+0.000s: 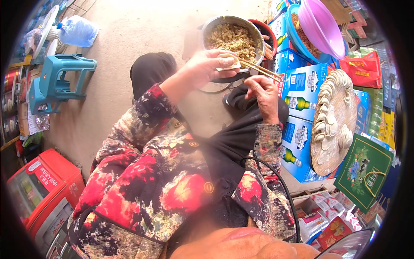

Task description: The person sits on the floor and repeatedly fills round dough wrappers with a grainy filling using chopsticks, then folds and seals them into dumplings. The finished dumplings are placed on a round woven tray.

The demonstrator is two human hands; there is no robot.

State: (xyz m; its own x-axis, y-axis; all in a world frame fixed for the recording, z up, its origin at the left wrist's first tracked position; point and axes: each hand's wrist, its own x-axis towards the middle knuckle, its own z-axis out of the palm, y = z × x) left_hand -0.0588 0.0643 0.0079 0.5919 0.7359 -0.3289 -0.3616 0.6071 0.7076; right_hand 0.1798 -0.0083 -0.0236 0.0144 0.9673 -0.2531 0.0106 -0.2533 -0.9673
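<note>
My left hand [200,71] is raised in front of the pot, its fingers closed around a round, pale dumpling wrapper [229,64]. To its right, my right hand [264,95] is curled at the chopsticks [261,70], whose tips point left toward the wrapper. Just beyond both hands stands a metal pot [207,32] of chopped, yellowish-brown filling [233,39]. On my right, a round woven tray [320,160] carries rows of pleated dumplings [324,110] along its left side. A pale dough pile [345,136] sits at its right side.
Blue beer cartons [297,97] are beside the tray. A pink basin [321,26] leans over a blue basin [293,13]. A green gift bag [364,172] lies nearer me. At left are a blue plastic stool [69,64] and a red box [54,172].
</note>
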